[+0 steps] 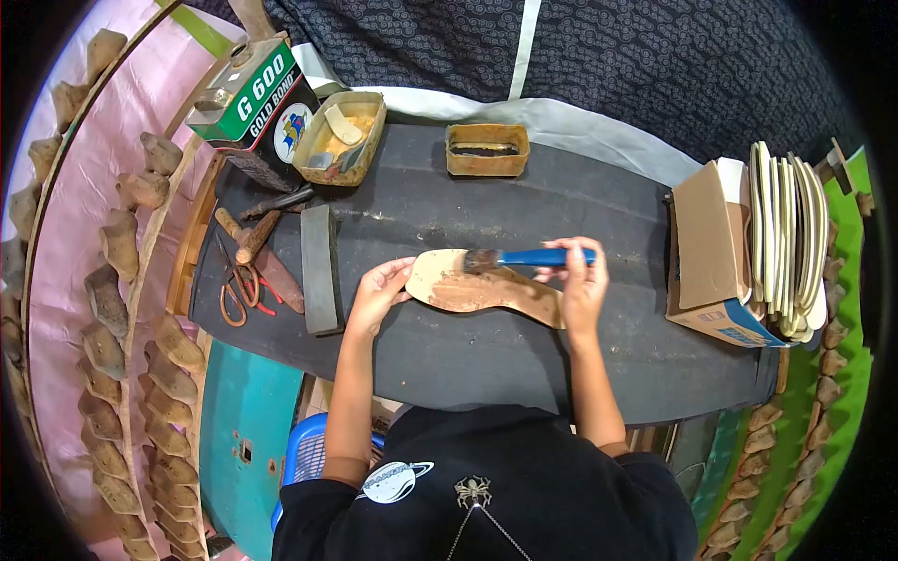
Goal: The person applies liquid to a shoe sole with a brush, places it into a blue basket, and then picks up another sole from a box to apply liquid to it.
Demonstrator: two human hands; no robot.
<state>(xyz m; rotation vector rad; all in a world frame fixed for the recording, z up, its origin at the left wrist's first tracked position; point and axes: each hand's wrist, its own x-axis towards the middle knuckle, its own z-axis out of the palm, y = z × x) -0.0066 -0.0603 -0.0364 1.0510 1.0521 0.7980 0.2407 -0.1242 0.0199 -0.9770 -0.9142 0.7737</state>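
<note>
Hands (376, 294) over dark tabletop (449, 363); racked lasts (119, 243), probably

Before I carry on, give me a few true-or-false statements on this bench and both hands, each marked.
1. The right hand holds the brush. True.
2. The left hand is empty. False: it holds the shoe sole.
3. The metal can is marked G 600. True.
4. The cardboard box stands left of the metal can. False: it stands to the right.
5. The grey block lies left of the shoe sole. True.
</note>
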